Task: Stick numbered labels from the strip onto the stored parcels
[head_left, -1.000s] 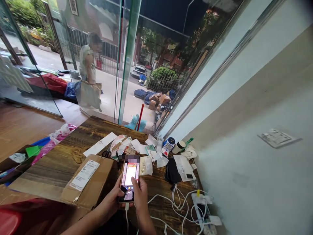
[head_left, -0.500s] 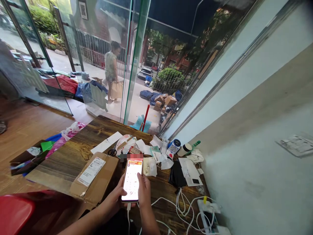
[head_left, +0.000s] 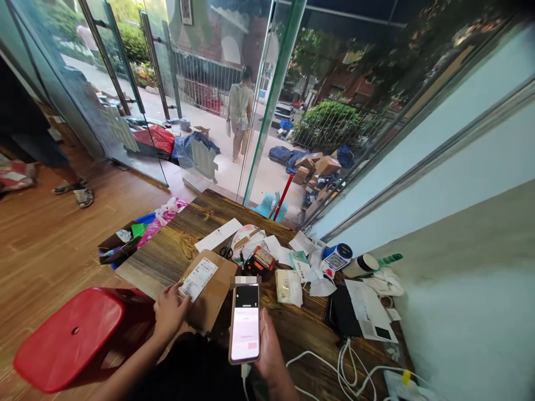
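Note:
In my right hand is a smartphone, held upright with its lit screen facing me. The screen has a dark band on top and a pale area below. A white charging cable runs from the phone's lower end. My left hand is at the left side of a cardboard box, fingers bent over its edge by the white shipping label. The fingers' undersides are hidden. The box lies on the dark wooden table, left of the phone.
Scissors, a black-and-orange device, papers and a wrapped packet lie beyond the phone. At right are a QR-code stand, a black pouch and cables. A red stool stands left; a person's legs are behind.
My left hand has left the phone and moved to the box. The phone's screen has changed, and my right hand alone holds it. The view has swung left.

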